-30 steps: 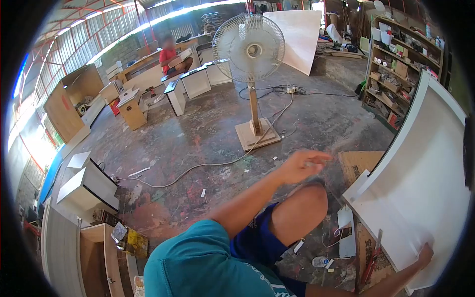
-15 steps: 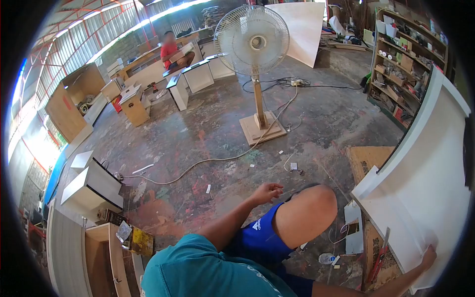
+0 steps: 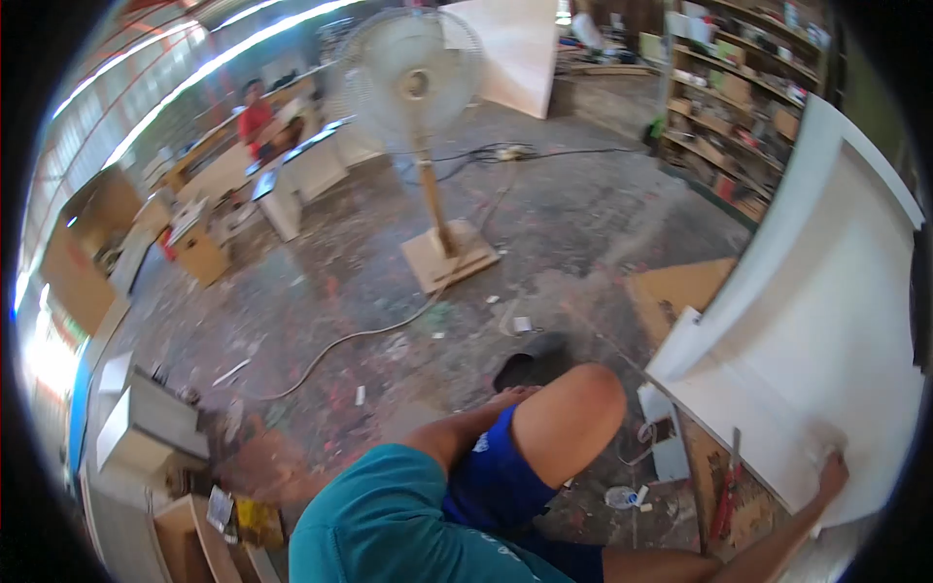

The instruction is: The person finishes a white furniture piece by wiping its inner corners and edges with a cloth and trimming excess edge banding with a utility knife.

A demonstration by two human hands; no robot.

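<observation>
- My left hand [image 3: 513, 395] has dropped beside the bent bare knee [image 3: 583, 396]; finger spread unclear.
- My right hand [image 3: 834, 473] touches the large white panel [image 3: 792, 389], right; I can't tell its opening.
- Stained grey floor [image 3: 364, 301] separates knee from panel edge.

Corrugated wall [image 3: 102, 121] w/ bright light strip [image 3: 224, 64] above; stained floor [image 3: 292, 321]; stocked shelves [image 3: 721, 71] at R.

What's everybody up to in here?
Someone sitting low on the workshop floor has their right hand against a large white panel with raised edges. Their left hand is down by the bent knee, partly hidden. A red tool lies near the panel. Across the room, beyond a standing fan, a person in red sits among cabinet pieces; their work is too blurred to tell.
</observation>
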